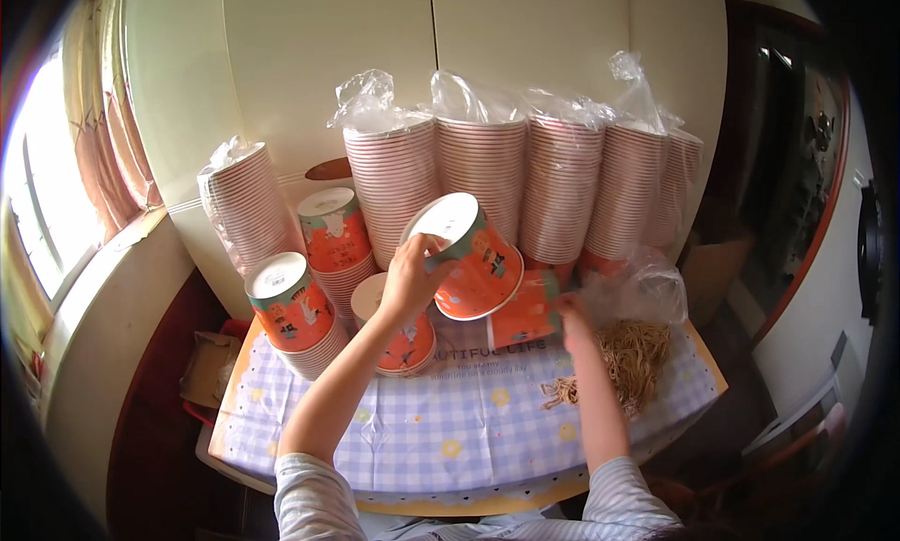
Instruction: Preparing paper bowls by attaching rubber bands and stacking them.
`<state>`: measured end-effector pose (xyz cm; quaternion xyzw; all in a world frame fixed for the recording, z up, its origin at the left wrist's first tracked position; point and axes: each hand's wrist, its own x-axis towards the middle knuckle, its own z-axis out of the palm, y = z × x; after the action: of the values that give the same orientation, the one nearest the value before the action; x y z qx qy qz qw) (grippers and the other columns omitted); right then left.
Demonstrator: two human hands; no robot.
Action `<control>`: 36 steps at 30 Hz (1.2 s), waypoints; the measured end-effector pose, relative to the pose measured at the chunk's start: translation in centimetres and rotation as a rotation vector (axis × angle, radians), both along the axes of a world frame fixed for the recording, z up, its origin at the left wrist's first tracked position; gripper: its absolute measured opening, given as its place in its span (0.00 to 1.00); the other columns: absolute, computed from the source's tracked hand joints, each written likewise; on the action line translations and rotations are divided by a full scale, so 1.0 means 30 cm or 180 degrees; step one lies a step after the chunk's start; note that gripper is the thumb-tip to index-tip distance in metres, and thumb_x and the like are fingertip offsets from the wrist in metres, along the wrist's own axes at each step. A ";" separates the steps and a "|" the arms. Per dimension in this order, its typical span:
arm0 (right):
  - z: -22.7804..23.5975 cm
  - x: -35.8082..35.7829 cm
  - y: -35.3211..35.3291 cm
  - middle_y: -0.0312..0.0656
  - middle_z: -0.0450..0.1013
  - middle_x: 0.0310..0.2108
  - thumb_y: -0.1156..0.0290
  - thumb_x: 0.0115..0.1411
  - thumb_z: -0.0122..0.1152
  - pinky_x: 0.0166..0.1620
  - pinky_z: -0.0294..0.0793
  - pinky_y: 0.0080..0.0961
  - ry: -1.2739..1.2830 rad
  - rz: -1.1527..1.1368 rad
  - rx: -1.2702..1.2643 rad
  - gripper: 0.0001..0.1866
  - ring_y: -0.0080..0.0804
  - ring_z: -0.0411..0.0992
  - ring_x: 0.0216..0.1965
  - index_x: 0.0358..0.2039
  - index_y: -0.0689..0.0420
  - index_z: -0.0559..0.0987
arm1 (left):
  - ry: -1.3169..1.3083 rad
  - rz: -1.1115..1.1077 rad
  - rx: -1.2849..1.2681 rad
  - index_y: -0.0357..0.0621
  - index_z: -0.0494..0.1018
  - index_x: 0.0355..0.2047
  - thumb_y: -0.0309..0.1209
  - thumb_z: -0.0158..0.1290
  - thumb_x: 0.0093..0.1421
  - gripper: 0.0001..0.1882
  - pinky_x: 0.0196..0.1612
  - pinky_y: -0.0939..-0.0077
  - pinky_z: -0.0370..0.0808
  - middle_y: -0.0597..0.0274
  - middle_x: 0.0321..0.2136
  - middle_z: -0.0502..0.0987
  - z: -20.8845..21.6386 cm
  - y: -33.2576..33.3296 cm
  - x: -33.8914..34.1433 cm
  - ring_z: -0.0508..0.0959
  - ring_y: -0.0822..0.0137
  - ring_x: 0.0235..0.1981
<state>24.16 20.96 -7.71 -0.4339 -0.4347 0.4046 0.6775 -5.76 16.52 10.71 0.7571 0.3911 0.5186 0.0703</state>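
Observation:
My left hand (412, 277) grips an upside-down paper bucket (480, 271), orange with a green band and a white base, tilted above the table. My right hand (574, 318) is closed at the right edge of a flat orange printed piece (521, 312), and its fingers are partly blurred. Just beside my right forearm lies a heap of tan cords (630, 361). To the left of the held bucket, upside-down stacks of the same orange buckets (298, 314) stand on the table. Part of a nearer stack (405, 346) is hidden behind my left forearm.
Tall stacks of buckets in clear plastic bags (480, 171) line the back of the table against a pale cabinet (328, 35). Another bagged stack (248, 203) stands at the left. A checked cloth (422, 447) covers the table. Crumpled clear plastic (647, 293) lies at the right.

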 end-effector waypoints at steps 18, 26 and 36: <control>0.121 0.060 -0.129 0.42 0.67 0.35 0.73 0.49 0.58 0.49 0.58 0.41 -0.4381 -0.1233 0.0960 0.10 0.41 0.66 0.39 0.33 0.57 0.71 | 0.1399 -0.0023 -0.0016 0.39 0.63 0.43 0.27 0.52 0.49 0.19 0.54 0.45 0.58 0.46 0.50 0.62 -0.503 0.102 0.163 0.55 0.46 0.58; 0.053 -0.206 -0.266 0.48 0.63 0.44 0.72 0.45 0.62 0.48 0.65 0.37 -0.3834 -0.0585 0.1551 0.20 0.46 0.63 0.46 0.39 0.59 0.69 | 0.1530 0.2083 0.1061 0.43 0.66 0.43 0.32 0.56 0.43 0.24 0.58 0.44 0.48 0.56 0.48 0.62 -0.163 -0.050 -0.198 0.54 0.54 0.58; -0.117 -0.595 -0.127 0.60 0.54 0.55 0.52 0.48 0.62 0.57 0.55 0.35 -0.2455 0.1382 0.0581 0.45 0.50 0.54 0.57 0.56 0.67 0.53 | 0.2306 0.3619 0.0056 0.46 0.70 0.35 0.42 0.57 0.45 0.19 0.51 0.52 0.62 0.61 0.35 0.73 -0.180 -0.075 -0.623 0.73 0.62 0.40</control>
<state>6.31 17.16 -11.21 -0.3901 -0.7703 0.3061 0.4009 -24.45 14.26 5.30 0.5600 0.7235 0.1914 -0.3554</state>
